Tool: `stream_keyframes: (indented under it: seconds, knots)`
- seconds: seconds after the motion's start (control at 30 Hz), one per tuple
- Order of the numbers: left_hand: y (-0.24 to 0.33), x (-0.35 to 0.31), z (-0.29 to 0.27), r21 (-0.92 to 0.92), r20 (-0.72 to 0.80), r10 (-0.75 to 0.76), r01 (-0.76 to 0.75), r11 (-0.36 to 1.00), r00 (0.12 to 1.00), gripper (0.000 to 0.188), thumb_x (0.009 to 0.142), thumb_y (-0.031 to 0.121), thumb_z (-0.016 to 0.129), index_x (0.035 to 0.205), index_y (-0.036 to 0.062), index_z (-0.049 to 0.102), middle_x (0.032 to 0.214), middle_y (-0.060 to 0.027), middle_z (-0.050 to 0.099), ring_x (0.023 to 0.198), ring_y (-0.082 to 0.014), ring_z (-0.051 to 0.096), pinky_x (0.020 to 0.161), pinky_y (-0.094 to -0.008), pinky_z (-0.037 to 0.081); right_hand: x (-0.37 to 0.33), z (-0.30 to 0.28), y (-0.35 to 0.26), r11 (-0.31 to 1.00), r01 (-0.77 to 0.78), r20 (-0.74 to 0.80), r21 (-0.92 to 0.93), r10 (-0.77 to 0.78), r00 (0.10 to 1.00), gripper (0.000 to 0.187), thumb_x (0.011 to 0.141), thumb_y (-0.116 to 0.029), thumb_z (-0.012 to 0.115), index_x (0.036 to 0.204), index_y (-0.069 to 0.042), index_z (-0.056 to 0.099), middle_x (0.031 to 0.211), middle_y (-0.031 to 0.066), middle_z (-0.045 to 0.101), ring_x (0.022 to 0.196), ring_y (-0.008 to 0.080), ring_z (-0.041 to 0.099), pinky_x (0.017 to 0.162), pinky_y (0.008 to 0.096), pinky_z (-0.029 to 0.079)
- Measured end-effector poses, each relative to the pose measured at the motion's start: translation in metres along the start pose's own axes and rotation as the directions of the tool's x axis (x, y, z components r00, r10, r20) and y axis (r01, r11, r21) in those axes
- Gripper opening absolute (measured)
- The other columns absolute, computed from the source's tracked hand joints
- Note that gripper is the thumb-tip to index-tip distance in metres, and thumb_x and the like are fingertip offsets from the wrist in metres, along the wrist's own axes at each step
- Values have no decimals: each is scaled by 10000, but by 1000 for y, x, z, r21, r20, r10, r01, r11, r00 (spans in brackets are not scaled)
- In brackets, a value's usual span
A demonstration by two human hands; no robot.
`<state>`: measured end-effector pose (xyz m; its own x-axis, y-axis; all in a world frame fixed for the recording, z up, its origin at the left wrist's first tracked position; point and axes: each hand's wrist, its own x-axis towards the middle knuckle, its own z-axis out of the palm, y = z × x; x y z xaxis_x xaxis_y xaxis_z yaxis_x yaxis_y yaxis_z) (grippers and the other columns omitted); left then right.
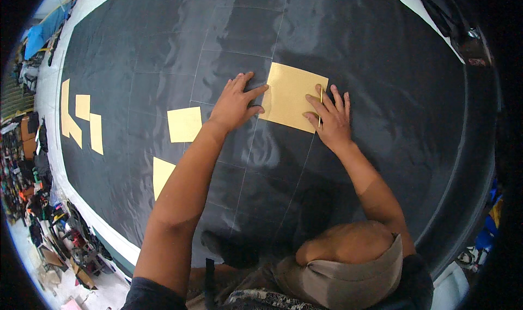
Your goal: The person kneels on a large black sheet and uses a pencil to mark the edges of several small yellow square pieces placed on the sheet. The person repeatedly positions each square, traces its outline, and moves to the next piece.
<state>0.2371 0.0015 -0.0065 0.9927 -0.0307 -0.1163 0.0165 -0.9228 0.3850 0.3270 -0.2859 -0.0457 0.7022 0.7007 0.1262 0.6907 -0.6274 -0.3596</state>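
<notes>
A tan square card (289, 95) lies flat on black sheet material (381, 54) marked with thin pale lines. My left hand (231, 104) is open, its thumb and index finger touching the card's left edge while the other fingers spread over the sheet. At the card's right edge, my right hand (334, 122) holds a thin yellow pen-like stick (320, 123) between thumb and fingers. Its other fingers stretch out beside the card. The stick's exact kind is too small to make out.
Left of my left forearm lie a smaller tan square (185, 126) and another tan piece (162, 175), partly behind the arm. Several narrow tan pieces (96, 133) sit at the far left. My bent knee (348, 244) rests at the near edge. Clutter fills the floor beyond the left side.
</notes>
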Motion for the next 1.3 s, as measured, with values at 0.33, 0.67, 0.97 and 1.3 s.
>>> stream_keyframes:
  seconds: [0.33,0.67,0.97,1.3]
  knots:
    - [3,0,-3,-27,48,-40,41,999,998,662,800,306,825,1419,260,595,1546,-182,436,1442,-429,379,1180,-511,347,-3,-2,0,998,-19,6,57,18,1000,463,928,-407,684,1346,-216,626,1545,75,481,1453,393,366,1203,640,181]
    - [-1,-1,-2,-60,22,-13,14,998,1000,649,818,297,816,1425,247,591,1558,-187,421,1449,-435,364,1186,-500,347,-29,-14,16,993,-15,-46,114,21,999,404,912,-380,723,1260,-177,681,1485,61,554,1422,366,423,1196,606,224]
    - [3,-1,-2,-49,17,-9,10,999,1000,639,827,296,813,1425,251,594,1559,-186,411,1433,-426,381,1183,-491,358,-28,-8,11,998,22,-68,61,-18,998,370,910,-383,722,1227,-194,699,1436,31,586,1408,353,428,1186,615,237]
    - [3,-2,-3,-80,5,-3,4,997,1000,629,835,294,809,1426,259,596,1557,-196,413,1444,-427,374,1183,-492,360,-28,-8,9,999,12,-76,52,-8,997,362,915,-374,717,1230,-196,692,1443,35,579,1400,352,433,1182,610,244]
